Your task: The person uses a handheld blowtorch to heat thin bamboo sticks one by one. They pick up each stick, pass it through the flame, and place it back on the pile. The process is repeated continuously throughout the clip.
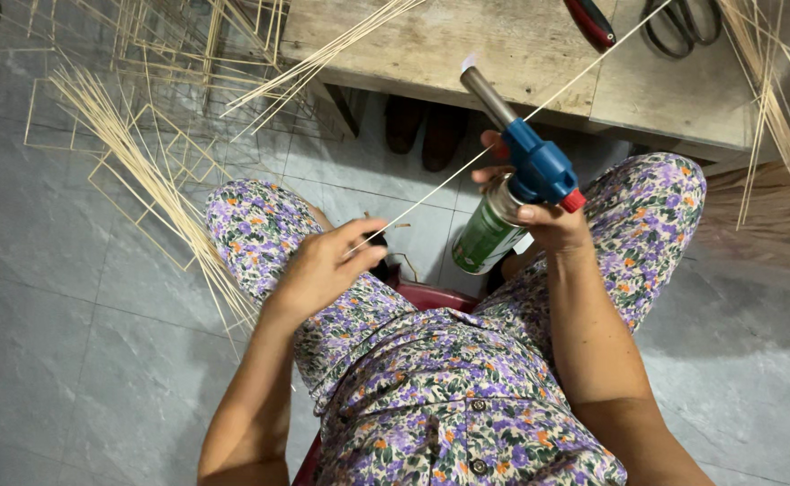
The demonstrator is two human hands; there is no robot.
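Right hand [539, 211] closed around 1 gas torch [512, 171] below the wooden bench [503, 45]. Left hand [323, 265] pinches 1 bamboo strip [539, 112]. On bench: 1 scissors [683, 22].

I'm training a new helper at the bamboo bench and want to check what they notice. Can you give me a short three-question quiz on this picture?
1. Which hand holds the blowtorch?
2. True or false: the thin bamboo stick pinched by the left hand passes close to the torch's metal nozzle.
3. What lies on the wooden bench at the top right: (a) scissors, (b) a hammer, (c) a cup?

Key
1. The right hand, gripping the green gas canister below the blue head.
2. True; the stick runs up and to the right, crossing just beside the nozzle.
3. (a) scissors, next to a red-handled tool.
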